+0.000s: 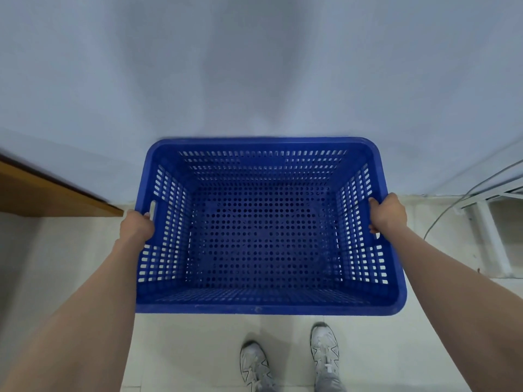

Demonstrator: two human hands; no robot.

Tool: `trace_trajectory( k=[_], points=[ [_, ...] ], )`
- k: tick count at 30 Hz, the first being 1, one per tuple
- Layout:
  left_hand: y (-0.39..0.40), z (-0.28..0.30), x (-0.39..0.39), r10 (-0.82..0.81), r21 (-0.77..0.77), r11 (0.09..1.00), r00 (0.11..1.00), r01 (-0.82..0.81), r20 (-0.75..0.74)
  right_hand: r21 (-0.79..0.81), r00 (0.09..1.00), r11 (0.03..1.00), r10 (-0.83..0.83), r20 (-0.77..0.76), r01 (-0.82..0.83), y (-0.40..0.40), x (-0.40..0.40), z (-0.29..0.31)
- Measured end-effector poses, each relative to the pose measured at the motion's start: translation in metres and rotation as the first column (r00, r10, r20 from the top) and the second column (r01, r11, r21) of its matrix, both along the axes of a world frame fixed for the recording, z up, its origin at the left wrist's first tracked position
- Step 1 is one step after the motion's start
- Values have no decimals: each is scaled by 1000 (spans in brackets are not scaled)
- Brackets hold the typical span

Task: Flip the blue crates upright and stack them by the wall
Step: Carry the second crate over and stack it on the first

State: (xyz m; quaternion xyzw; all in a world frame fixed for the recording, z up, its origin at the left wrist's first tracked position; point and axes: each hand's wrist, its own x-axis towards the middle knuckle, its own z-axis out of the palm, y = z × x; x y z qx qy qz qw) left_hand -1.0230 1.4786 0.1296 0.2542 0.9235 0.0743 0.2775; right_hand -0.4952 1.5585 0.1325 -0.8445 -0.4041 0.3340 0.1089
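Two hands, your left hand (137,227) and right hand (387,213), clasp the upright blue crate (263,236) at its side rims, keeping it level near the wall (254,66).

Seen from above, a person's two bare forearms, with no sleeves, watch or jewellery on them, reach out to the left hand (137,228) and the right hand (388,213), both ungloved. Below, a pair of pale grey-and-white trainers: the left shoe (254,363) and the right shoe (325,351) have mesh uppers, darker zigzag overlay lines along the sides and white laces. Grey trouser hems fall over the tops of both shoes.
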Motion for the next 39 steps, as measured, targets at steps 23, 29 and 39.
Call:
trace_trajectory(
  k=[23,29,39],
  points=[
    [-34,-2,-2,-102,10,995,995,103,-15,90,977,990,86,196,-105,-50,5,-13],
    [-39,-4,2,-113,6,994,993,113,-44,92,974,987,108,198,-128,-46,9,-11],
    [-39,-9,-4,-132,44,990,991,132,-8,15,995,997,77,71,-78,-39,7,0]
  ],
)
